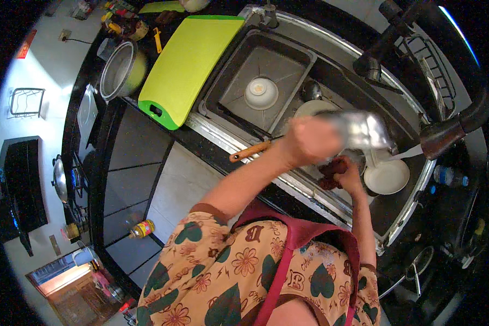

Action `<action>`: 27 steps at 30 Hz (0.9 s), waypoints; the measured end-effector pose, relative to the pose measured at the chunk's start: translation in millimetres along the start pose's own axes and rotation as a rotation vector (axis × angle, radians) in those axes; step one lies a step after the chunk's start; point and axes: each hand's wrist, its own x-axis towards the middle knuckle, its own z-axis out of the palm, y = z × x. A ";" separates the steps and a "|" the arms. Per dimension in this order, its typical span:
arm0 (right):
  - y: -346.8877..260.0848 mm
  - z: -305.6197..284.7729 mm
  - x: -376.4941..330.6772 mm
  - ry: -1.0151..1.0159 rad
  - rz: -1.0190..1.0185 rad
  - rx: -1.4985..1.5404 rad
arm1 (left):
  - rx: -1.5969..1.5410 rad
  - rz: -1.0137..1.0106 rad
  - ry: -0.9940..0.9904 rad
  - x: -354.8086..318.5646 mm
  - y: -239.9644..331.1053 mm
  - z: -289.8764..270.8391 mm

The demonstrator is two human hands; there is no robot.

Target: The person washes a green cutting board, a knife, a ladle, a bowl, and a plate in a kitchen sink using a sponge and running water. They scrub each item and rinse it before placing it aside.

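Over the right-hand basin, my left hand [311, 140] grips a shiny metal vessel [368, 130], perhaps a bowl; motion smears both. Water from the dark tap [445, 138] runs beside the vessel. Lower and closer to me, my right hand [350, 178] is closed on a dark red scrubbing cloth [331, 173]. Beneath the water sits a white round dish [387, 177]. Behind my left hand a pale plate [314, 108] is partly hidden, with a metal ladle or spoon [311, 91] beyond it. An orange-brown wooden handle [250, 152] crosses the sink's near edge.
In the left basin [217, 92] rests a small white bowl [261, 93]. A green cutting board [193, 68] lies left of the sink, with a metal pot [119, 70] past it. At right are a plastic bottle [450, 176] and a wire rack [432, 65].
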 end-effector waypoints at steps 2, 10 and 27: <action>15.4 2.3 -14.1 -0.084 -0.089 -0.556 | 0.135 0.034 -0.031 0.1 -23.8 -39.4; 5.8 -1.6 -46.4 -0.001 -0.183 -0.494 | 0.912 0.023 0.030 -1.6 -150.9 -185.4; 67.3 -42.6 -11.7 0.563 0.234 -0.690 | 0.970 -0.341 -0.601 -114.3 -200.2 -191.8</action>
